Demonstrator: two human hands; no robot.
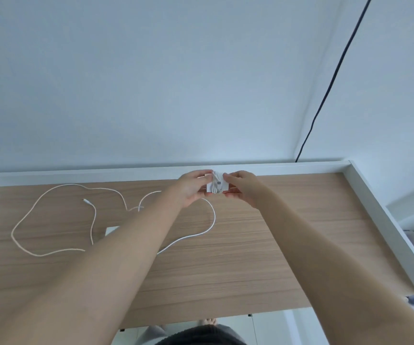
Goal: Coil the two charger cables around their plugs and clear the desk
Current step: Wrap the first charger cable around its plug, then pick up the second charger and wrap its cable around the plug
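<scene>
Head view. Both arms reach forward over the wooden desk toward its far edge. The left hand and right hand together grip a white plug with cable wound around it, held just above the desk near the white back rail. Left fingers curl over its left side; right fingers and thumb pinch its right side. A second white cable lies loose on the desk's left half, in wide loops, its connector end inside one loop. A second white plug lies flat beside the left forearm, partly hidden by it. A black cord hangs down the wall behind.
</scene>
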